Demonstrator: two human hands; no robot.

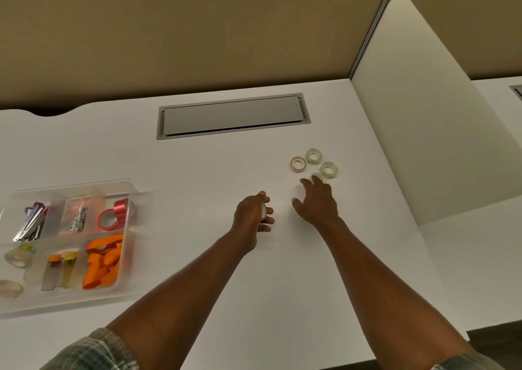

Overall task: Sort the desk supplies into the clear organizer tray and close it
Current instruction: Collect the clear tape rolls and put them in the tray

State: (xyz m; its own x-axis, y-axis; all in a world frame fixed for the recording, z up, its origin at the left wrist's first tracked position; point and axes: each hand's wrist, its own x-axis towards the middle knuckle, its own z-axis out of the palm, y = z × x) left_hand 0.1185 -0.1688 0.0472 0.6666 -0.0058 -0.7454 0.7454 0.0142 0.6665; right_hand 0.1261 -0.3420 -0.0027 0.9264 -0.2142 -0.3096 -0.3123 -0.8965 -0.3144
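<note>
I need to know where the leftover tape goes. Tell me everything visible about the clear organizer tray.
The clear organizer tray is frosted, see-through plastic, lying flat and open at the desk's left edge, partly cut off by the frame. Dividers split it into compartments holding metal clips, small fasteners, a red tape roll, orange pieces, sticky tabs and clear rolls. No lid shows. Neither hand touches it.

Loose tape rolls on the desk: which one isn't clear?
The tan roll, leftmost of the cluster. The other rolls, e.g. and, are clear with a greenish tint.

Two bare forearms, plaid sleeves
Left sleeve (93, 352) and right sleeve (469, 362) are grey-green checked fabric, ending above the elbows.
</note>
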